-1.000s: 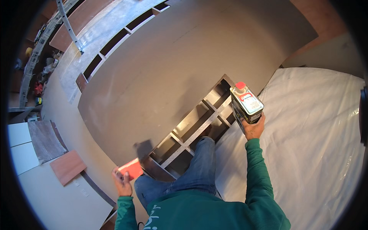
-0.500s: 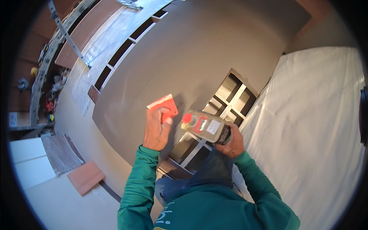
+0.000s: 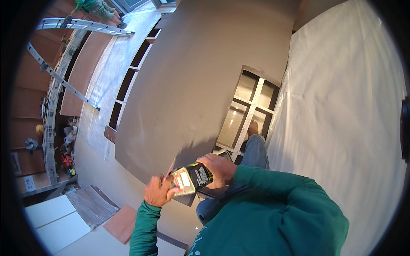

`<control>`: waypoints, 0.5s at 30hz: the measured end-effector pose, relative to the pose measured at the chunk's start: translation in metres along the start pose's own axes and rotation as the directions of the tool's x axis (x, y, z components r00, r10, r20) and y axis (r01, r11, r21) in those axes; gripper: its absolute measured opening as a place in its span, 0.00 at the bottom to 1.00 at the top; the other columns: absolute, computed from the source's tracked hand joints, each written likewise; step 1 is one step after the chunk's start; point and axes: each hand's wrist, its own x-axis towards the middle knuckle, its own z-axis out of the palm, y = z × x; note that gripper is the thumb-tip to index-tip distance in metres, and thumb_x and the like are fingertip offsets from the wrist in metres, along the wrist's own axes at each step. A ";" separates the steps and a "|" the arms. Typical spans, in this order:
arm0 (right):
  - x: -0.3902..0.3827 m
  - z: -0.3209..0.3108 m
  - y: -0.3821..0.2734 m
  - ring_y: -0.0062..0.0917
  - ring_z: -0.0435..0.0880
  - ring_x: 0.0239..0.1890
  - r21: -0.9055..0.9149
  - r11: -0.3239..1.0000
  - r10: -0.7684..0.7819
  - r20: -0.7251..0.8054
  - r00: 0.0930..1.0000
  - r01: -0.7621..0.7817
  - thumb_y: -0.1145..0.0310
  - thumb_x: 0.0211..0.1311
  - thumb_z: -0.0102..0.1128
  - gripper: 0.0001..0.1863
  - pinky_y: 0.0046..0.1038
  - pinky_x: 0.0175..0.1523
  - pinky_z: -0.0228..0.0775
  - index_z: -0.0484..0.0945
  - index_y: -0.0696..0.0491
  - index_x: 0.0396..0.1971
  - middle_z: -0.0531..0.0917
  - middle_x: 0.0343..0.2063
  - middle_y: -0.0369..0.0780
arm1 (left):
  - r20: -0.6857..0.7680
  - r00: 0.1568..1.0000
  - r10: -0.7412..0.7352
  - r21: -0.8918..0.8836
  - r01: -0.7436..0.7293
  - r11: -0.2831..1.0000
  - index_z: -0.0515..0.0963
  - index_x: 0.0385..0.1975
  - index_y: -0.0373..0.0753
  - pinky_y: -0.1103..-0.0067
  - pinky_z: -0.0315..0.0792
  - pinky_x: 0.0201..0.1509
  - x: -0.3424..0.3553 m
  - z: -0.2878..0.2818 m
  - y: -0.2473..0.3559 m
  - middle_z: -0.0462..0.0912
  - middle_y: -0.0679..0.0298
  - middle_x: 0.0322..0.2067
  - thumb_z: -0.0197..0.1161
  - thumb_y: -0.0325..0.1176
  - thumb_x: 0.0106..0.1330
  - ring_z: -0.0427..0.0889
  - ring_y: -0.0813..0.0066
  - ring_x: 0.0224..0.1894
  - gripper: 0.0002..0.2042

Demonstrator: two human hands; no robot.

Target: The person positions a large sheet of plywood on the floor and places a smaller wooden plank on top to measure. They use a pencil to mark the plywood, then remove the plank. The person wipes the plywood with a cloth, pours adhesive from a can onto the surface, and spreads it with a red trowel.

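Note:
A rectangular yellowish metal can (image 3: 190, 178) with a black end lies tilted, nearly on its side, in my right hand (image 3: 218, 169), whose fingers wrap its dark end. My left hand (image 3: 158, 190) is closed on a red spreader (image 3: 170, 167), which shows almost edge-on as a thin strip. The can overlaps the left fingertips; I cannot tell whether they touch it. Its spout is out of sight. Both hands are over the near edge of a large brown sheet (image 3: 192, 77), and their shadow falls on it.
A white lattice frame (image 3: 255, 96) shows beside the sheet, with a foot inside it. Translucent plastic (image 3: 337, 115) covers the right side. At the left stand an aluminium ladder (image 3: 70, 85) and cluttered shelving; another person (image 3: 102, 9) is beyond. Offcut boards (image 3: 121, 224) lie lower left.
The can has moved left and down, turning so its red cap no longer shows. The spreader has turned from face-on to edge-on. My view has shifted, bringing another person into it.

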 end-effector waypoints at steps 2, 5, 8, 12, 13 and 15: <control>0.003 -0.002 -0.003 0.46 0.76 0.49 0.007 1.000 0.016 0.021 1.000 -0.016 0.64 0.35 0.77 0.43 0.41 0.56 0.70 0.66 0.60 0.56 0.76 0.46 0.50 | 0.005 0.998 0.055 0.022 -0.055 0.998 0.80 0.45 0.43 0.68 0.75 0.32 -0.004 -0.007 -0.001 0.73 0.56 0.38 0.63 0.59 0.61 0.77 0.59 0.34 0.25; 0.006 -0.003 -0.008 0.46 0.76 0.51 0.012 0.996 0.092 0.046 0.995 -0.093 0.63 0.36 0.77 0.43 0.40 0.57 0.70 0.67 0.60 0.56 0.76 0.46 0.50 | -0.058 0.994 0.095 0.077 -0.090 0.993 0.80 0.45 0.43 0.70 0.75 0.33 -0.018 -0.004 -0.019 0.75 0.58 0.39 0.65 0.59 0.59 0.75 0.62 0.33 0.26; 0.013 -0.003 -0.006 0.45 0.77 0.53 -0.035 0.997 0.070 0.067 0.995 -0.068 0.59 0.36 0.79 0.45 0.38 0.57 0.72 0.67 0.61 0.57 0.77 0.49 0.51 | -0.014 0.992 0.122 0.159 -0.119 0.980 0.79 0.44 0.43 0.71 0.74 0.34 -0.028 0.000 -0.034 0.76 0.60 0.40 0.66 0.59 0.58 0.74 0.64 0.32 0.25; 0.026 -0.007 -0.010 0.47 0.77 0.53 -0.098 0.989 0.115 0.075 0.991 -0.107 0.60 0.35 0.79 0.45 0.40 0.58 0.71 0.67 0.60 0.57 0.77 0.49 0.50 | -0.077 0.996 0.053 0.228 -0.035 0.973 0.77 0.41 0.42 0.71 0.75 0.33 -0.026 0.004 -0.053 0.77 0.61 0.39 0.66 0.55 0.61 0.75 0.63 0.32 0.21; 0.023 -0.005 -0.003 0.48 0.76 0.52 -0.079 0.993 0.092 0.047 0.995 -0.088 0.61 0.35 0.78 0.45 0.40 0.59 0.69 0.68 0.59 0.57 0.76 0.48 0.50 | -0.138 0.990 -0.034 0.191 0.060 0.980 0.77 0.38 0.42 0.70 0.74 0.33 -0.022 0.009 -0.054 0.77 0.61 0.39 0.65 0.53 0.62 0.75 0.62 0.33 0.19; 0.021 -0.005 -0.002 0.48 0.76 0.52 -0.107 0.992 0.076 0.059 0.995 -0.070 0.61 0.35 0.78 0.45 0.40 0.60 0.69 0.67 0.59 0.57 0.76 0.49 0.52 | -0.258 0.938 -0.231 0.052 0.252 0.966 0.75 0.35 0.41 0.66 0.73 0.33 -0.018 0.006 -0.053 0.77 0.59 0.38 0.63 0.49 0.65 0.76 0.57 0.34 0.16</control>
